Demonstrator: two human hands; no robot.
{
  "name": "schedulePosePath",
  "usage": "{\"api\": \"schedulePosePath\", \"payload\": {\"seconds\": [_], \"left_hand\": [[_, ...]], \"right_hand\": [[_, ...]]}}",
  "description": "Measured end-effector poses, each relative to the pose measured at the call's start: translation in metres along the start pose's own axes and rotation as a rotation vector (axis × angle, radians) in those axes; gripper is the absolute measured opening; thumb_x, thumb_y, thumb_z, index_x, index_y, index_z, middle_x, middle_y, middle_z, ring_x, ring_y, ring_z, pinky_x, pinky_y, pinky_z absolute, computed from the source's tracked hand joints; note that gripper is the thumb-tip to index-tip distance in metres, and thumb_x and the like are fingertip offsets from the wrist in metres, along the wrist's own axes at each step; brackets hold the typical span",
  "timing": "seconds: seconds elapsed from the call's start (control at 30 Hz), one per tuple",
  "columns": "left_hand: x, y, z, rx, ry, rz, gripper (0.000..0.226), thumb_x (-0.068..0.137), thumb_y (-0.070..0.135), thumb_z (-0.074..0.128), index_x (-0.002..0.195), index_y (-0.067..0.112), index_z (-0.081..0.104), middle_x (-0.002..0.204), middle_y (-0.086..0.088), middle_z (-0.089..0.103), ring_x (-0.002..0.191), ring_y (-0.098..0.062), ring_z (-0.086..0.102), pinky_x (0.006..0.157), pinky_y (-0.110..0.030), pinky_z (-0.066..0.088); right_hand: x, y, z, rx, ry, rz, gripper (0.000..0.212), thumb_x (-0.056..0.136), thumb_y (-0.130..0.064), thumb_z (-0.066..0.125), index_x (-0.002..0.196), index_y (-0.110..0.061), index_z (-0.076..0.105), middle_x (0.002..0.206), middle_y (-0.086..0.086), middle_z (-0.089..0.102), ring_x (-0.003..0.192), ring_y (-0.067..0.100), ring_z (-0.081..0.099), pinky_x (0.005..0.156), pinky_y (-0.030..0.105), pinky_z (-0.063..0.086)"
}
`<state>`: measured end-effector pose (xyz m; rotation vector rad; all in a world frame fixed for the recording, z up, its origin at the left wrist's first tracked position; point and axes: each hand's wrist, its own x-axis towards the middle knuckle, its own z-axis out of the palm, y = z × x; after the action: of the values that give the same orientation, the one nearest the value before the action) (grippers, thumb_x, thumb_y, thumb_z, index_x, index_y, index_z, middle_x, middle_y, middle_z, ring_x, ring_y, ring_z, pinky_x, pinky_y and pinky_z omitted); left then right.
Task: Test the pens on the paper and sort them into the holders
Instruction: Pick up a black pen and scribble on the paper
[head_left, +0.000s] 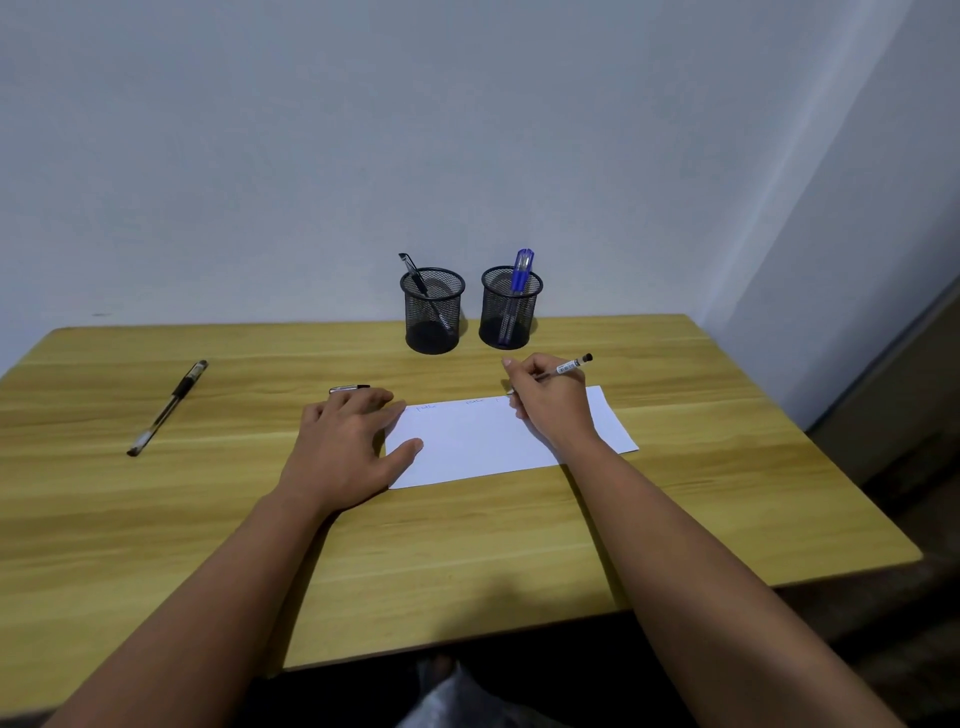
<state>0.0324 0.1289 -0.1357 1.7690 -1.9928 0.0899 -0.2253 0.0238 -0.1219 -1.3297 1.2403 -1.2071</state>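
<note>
Pens are split four ways: one pen (566, 368) is pinched in the right hand (550, 410), its tip down at the far edge of the paper (483, 441) and its capped end slanting up and away to the right. The left hand (345, 441) lies flat and open, holding down the paper's left edge. A black-capped pen (349, 388) lies crosswise just beyond its fingertips, and a clear pen with a black grip (167, 409) lies diagonally on the tabletop (727, 493), well to the left, so the left hand is nearer. Straight beyond both hands stand two mesh holders: the left holder (432, 312) has a black pen, the right holder (510, 307) blue ones. Faint test marks show near the paper's far edge.
</note>
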Motion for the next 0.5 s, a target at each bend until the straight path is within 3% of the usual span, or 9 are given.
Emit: {"api": "schedulePosePath", "payload": {"seconds": [0.2, 0.43, 0.5], "left_hand": [[0.0012, -0.0005, 0.0006, -0.002, -0.006, -0.006, 0.054, 0.084, 0.068, 0.050, 0.124, 0.036, 0.067, 0.135, 0.012, 0.058, 0.132, -0.019, 0.045, 0.101, -0.046, 0.032], [0.0015, -0.0012, -0.0001, -0.001, -0.012, -0.005, 0.055, 0.084, 0.069, 0.049, 0.125, 0.036, 0.066, 0.135, 0.012, 0.058, 0.132, -0.019, 0.044, 0.101, -0.046, 0.032], [0.0013, -0.0009, 0.0000, -0.001, -0.013, -0.005, 0.055, 0.084, 0.069, 0.049, 0.125, 0.036, 0.066, 0.134, 0.012, 0.059, 0.132, -0.019, 0.044, 0.100, -0.046, 0.033]], "right_hand": [[0.0018, 0.0009, -0.0009, -0.031, -0.024, -0.001, 0.034, 0.097, -0.014, 0.078, 0.071, -0.003, 0.059, 0.060, 0.013, 0.065, 0.052, 0.021, 0.059, 0.056, 0.033, 0.050], [0.0052, 0.0054, 0.0013, -0.072, -0.043, -0.018, 0.047, 0.094, -0.013, 0.080, 0.053, -0.020, 0.057, 0.054, 0.009, 0.060, 0.050, 0.020, 0.054, 0.062, 0.039, 0.049], [0.0056, 0.0066, 0.0013, -0.083, -0.045, -0.018, 0.045, 0.095, -0.012, 0.080, 0.055, -0.016, 0.058, 0.055, 0.010, 0.060, 0.050, 0.019, 0.054, 0.062, 0.035, 0.052]]}}
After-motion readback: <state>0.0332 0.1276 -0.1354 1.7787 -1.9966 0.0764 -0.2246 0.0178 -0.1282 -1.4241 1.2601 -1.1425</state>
